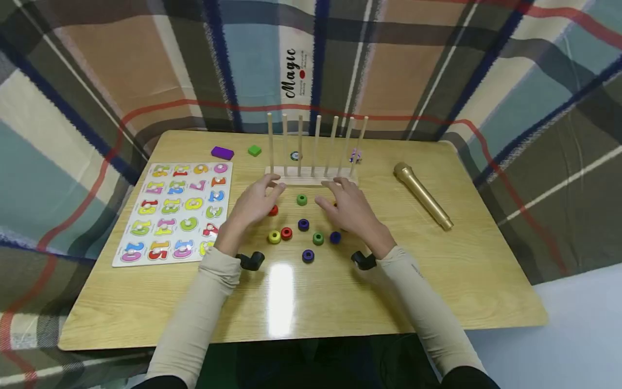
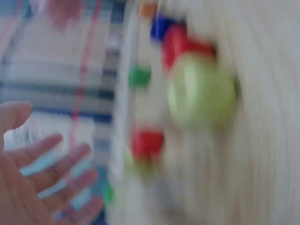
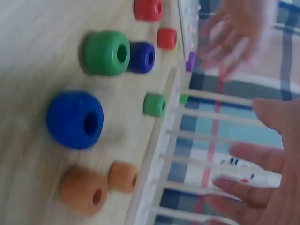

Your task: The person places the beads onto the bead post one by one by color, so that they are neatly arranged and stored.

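A pale wooden rack (image 1: 311,176) with several upright rods stands toward the back of the table. My left hand (image 1: 255,202) is just in front of its left end, fingers spread and holding nothing. At the rack's right front, my right hand (image 1: 353,209) hovers with loosely bent fingers and an empty palm. Between the hands lie several wooden beads with holes, among them a red bead (image 1: 286,233), a yellow bead (image 1: 274,236), a green bead (image 1: 318,239) and a blue bead (image 1: 308,256). Under the right hand lie orange beads (image 3: 84,190), mostly hidden in the head view. The left wrist view is blurred.
A number puzzle board (image 1: 160,216) lies on the left. A gold cylinder like a microphone (image 1: 423,195) lies on the right. Behind are a purple block (image 1: 222,153), a green block (image 1: 255,151) and a plaid cloth (image 1: 398,65) hanging round the table.
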A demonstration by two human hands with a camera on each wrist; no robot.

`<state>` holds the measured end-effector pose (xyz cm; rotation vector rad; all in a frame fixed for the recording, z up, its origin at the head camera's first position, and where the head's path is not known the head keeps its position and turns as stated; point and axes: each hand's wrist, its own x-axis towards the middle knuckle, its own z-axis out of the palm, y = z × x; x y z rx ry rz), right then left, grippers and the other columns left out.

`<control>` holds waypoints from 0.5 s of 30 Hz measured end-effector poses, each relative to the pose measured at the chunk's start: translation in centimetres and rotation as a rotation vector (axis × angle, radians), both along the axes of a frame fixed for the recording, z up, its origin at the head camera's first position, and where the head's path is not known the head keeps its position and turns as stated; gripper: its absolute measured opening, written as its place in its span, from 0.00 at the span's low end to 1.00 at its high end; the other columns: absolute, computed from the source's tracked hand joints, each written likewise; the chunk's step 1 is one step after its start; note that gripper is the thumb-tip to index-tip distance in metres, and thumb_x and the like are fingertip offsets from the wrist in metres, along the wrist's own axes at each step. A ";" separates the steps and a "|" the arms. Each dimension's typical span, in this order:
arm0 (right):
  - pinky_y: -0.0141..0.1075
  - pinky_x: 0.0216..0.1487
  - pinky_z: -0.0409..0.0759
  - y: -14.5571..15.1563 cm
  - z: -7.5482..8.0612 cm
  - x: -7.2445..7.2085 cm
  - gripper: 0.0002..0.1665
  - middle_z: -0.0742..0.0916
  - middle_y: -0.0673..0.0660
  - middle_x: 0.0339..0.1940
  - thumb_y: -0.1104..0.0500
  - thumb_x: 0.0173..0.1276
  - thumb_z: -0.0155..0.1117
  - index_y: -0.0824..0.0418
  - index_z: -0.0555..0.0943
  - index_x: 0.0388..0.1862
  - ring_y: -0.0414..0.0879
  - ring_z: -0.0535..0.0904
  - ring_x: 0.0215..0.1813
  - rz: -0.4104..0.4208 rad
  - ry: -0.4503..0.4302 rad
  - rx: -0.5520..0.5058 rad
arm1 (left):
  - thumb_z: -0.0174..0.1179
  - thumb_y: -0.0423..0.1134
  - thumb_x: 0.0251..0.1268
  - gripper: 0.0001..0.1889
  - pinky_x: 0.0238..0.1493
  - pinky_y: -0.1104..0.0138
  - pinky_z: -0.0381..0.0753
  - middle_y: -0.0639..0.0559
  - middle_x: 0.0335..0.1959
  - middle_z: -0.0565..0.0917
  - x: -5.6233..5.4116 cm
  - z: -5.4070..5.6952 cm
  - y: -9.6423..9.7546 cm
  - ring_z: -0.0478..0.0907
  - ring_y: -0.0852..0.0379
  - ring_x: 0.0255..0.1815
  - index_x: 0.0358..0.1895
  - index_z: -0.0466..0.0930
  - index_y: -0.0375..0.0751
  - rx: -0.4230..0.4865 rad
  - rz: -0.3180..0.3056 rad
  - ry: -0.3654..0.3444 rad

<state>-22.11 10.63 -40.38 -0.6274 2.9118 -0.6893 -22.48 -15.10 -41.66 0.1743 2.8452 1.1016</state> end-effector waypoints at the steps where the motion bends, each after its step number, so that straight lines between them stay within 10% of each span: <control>1: 0.62 0.79 0.66 -0.2 0.0 0.3 0.34 0.73 0.68 0.79 0.40 0.86 0.54 0.58 0.74 0.80 0.65 0.68 0.79 0.023 0.013 -0.015 | 0.48 0.51 0.88 0.29 0.77 0.39 0.67 0.34 0.73 0.77 -0.4 -0.3 -1.1 0.70 0.34 0.77 0.81 0.67 0.41 0.063 0.021 0.003; 9: 0.49 0.54 0.87 -6.7 -0.7 0.9 0.22 0.89 0.61 0.55 0.52 0.79 0.69 0.63 0.85 0.64 0.55 0.86 0.55 0.292 0.064 0.082 | 0.56 0.35 0.80 0.30 0.76 0.45 0.72 0.32 0.76 0.72 -4.2 -3.1 -6.1 0.71 0.34 0.75 0.80 0.65 0.35 0.210 0.018 -0.019; 15: 0.48 0.54 0.88 -13.4 -2.0 -2.1 0.30 0.87 0.60 0.61 0.43 0.83 0.62 0.57 0.78 0.75 0.54 0.86 0.58 0.234 0.054 0.311 | 0.59 0.34 0.80 0.35 0.79 0.44 0.68 0.32 0.83 0.61 -5.7 -4.8 -7.2 0.65 0.32 0.81 0.84 0.58 0.35 0.238 -0.018 -0.081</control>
